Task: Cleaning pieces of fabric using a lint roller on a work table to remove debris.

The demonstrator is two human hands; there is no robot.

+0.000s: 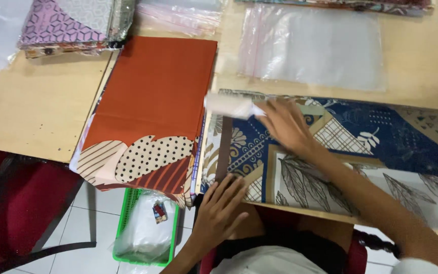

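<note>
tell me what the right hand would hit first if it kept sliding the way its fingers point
The right hand points up-left along the blue patterned cloth. First in line is the blurred white roll at its fingertips, apparently already touching it. Beyond that lies the folded orange cloth.

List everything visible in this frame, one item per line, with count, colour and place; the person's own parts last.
Patterned cloth: one, blue, beige and white with leaf prints, spread on the table at right, under both hands.
Roller: one, white, blurred, at the right hand's fingertips on that cloth.
Folded cloth: one, rust orange with dotted and striped shapes, centre left, overhanging the table edge.
Clear plastic bag: one, flat on the table, upper right.
Cloth stack: one, purple and grey patterns, top left.
Table: one, light wood.
Basket: one, green, on the floor, holding plastic-wrapped items.
Chair: one, red, bottom left.
Left hand: flat on the patterned cloth's near edge.
Right hand: on the cloth, at the roller.
</note>
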